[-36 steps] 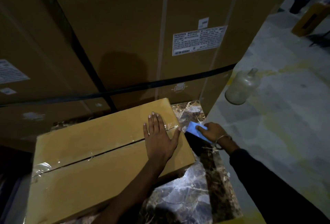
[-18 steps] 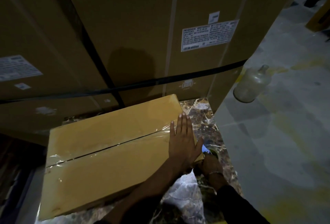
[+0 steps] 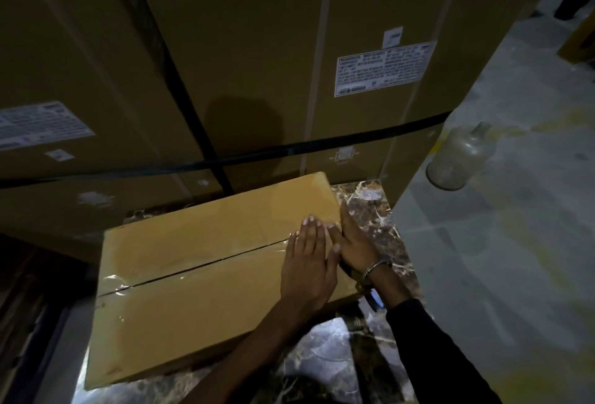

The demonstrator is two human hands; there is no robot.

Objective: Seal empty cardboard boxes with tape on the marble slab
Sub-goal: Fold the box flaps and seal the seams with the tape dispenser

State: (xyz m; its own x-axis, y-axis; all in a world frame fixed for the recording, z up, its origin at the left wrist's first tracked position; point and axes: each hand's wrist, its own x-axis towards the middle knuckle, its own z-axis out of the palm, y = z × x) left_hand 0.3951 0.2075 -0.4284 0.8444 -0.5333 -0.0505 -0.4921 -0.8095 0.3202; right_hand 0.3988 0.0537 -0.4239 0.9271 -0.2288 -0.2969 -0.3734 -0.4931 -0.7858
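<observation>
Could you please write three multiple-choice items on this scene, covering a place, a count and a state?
1. Where does the glass bottle stand?
A. on the floor to the right
B. on the box
C. on the slab

2. How many hands touch the cardboard box?
A. none
B. one
C. two

3. How is the box's centre seam?
A. flaps standing open
B. closed under clear tape
C. cut apart

Answers: 1 A, it stands on the grey floor beside the marble slab. 2 C, the left hand lies flat on top and the right hand presses the box's right end. 3 B, glossy tape runs along it.
</observation>
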